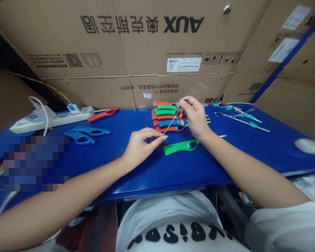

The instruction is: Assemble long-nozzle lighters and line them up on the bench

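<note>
My right hand (195, 117) is closed round the red handle of a small screwdriver (173, 120), whose thin shaft slants down to the left. The fingertips of my left hand (141, 145) pinch together at the shaft's tip, just above the blue table (147, 168). A green plastic handle (180, 147) lies flat on the table below my right wrist. Behind the screwdriver sits a pile of red, green and blue handles (165, 115).
Two blue handles (85, 134) lie at the left, a red one (103, 114) beyond them by a white power strip (52, 119) with cables. Several metal rods with teal fittings (241, 117) lie at the right. Cardboard boxes (136, 45) wall the back.
</note>
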Demonstrator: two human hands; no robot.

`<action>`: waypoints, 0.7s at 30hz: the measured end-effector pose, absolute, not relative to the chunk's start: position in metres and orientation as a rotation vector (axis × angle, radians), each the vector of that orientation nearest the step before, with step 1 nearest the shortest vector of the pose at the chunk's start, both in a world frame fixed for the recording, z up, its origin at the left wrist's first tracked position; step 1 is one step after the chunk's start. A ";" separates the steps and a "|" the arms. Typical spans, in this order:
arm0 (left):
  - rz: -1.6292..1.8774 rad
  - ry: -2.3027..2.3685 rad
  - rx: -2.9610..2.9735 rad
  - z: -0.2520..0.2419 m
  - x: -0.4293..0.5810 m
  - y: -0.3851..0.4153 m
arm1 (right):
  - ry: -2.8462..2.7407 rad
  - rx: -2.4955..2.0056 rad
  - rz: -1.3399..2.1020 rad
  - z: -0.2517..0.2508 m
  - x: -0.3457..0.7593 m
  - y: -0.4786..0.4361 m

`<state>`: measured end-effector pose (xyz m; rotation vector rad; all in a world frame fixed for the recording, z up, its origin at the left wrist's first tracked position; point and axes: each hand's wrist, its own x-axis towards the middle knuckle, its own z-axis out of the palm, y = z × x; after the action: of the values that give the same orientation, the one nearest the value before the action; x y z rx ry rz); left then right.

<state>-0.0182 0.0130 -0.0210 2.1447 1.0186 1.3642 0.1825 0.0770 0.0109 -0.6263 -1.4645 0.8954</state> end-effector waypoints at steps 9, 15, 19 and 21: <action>1.230 1.149 2.082 -0.022 -0.019 0.013 | -1.636 -0.578 0.612 0.014 0.185 0.067; 1.139 1.160 2.148 -0.027 -0.019 0.016 | -1.863 -0.458 0.762 0.022 0.186 0.059; 1.108 1.132 2.229 -0.029 -0.020 0.017 | -1.827 -0.504 0.591 0.019 0.180 0.053; 1.109 1.097 2.280 -0.029 -0.020 0.018 | -1.807 -0.532 0.450 0.016 0.178 0.051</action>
<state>-0.0199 0.0178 -0.0294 2.2800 1.0971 1.1094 0.1776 0.0509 0.0156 -0.5315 -1.8066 0.4496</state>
